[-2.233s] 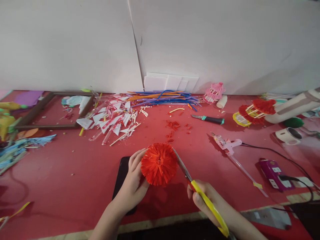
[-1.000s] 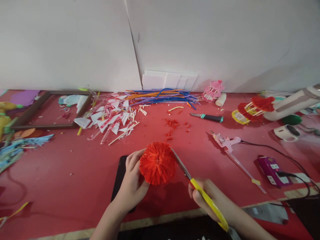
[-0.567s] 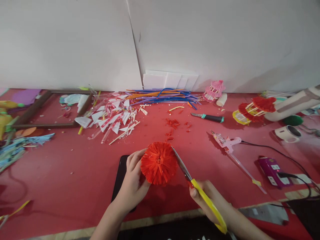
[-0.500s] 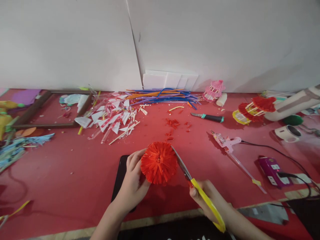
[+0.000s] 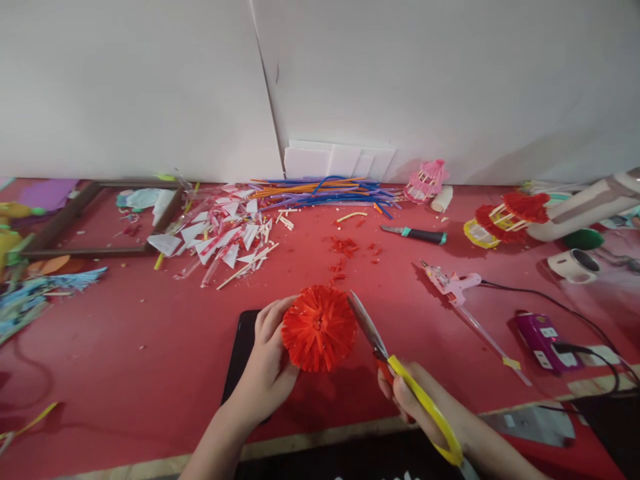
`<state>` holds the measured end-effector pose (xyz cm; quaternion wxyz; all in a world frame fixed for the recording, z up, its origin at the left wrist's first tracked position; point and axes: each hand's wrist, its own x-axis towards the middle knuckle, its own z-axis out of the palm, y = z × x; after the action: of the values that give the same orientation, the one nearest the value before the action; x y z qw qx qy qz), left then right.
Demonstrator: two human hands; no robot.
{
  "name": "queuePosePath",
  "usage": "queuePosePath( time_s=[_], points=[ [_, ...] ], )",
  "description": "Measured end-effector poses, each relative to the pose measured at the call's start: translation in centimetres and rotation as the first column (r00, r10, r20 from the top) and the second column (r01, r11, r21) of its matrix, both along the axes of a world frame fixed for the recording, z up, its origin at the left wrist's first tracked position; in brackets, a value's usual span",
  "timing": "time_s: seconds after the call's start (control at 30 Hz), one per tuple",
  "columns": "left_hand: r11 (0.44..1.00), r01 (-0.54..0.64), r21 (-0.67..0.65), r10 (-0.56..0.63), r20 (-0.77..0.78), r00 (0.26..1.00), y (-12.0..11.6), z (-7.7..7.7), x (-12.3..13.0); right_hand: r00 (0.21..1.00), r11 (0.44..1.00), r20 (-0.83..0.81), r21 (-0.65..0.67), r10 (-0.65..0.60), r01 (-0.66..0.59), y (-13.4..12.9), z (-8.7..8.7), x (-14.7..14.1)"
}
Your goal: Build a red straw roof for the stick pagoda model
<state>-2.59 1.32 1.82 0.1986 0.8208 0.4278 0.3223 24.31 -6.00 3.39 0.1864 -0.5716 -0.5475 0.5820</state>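
Note:
A round, red fringed piece (image 5: 319,328) is gripped at its left edge by my left hand (image 5: 273,360). My right hand (image 5: 415,400) holds scissors (image 5: 369,325) with a yellow handle; their blades are slightly parted and their tips stand just right of the red piece's upper right edge, apart from it. Red scraps (image 5: 344,247) lie on the table beyond the piece. Under and beside my left wrist is a black phone-like slab (image 5: 241,353), partly hidden.
On the red table (image 5: 165,353) are a scrap pile (image 5: 220,233), coloured sticks (image 5: 325,193), a cutter (image 5: 415,235), a pink glue gun (image 5: 453,287) with its cord, a purple power block (image 5: 543,340), a red-and-yellow model (image 5: 507,220), a pink model (image 5: 426,181) and a wooden frame (image 5: 90,253).
The scissors have drawn slightly right, away from the red piece's edge, and their blades have parted a little. My left hand has barely moved with the piece.

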Motion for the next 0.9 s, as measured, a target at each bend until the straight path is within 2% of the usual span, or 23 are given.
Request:
queuePosePath(
  time_s=[0.2,0.53,0.73,0.9],
  points=[
    [0.999,0.047,-0.006,-0.047,-0.001,0.999,-0.03,0.19,0.12,1.0,1.0,0.018,-0.001,0.001,-0.001,-0.25,-0.12,0.26],
    [0.999,0.054,-0.005,-0.054,-0.009,0.998,-0.05,0.45,-0.06,0.999,0.999,0.049,0.037,0.002,-0.004,0.19,0.56,0.26],
    [0.996,0.077,-0.039,-0.078,-0.008,0.997,0.03,0.46,-0.22,0.997,0.998,0.051,0.007,0.056,-0.056,0.43,0.41,0.29],
    [0.992,0.101,-0.082,-0.1,0.012,0.995,0.51,0.89,-0.49,0.994,0.999,0.105,0.037,0.026,-0.03,0.6,0.13,0.23]
  ],
)
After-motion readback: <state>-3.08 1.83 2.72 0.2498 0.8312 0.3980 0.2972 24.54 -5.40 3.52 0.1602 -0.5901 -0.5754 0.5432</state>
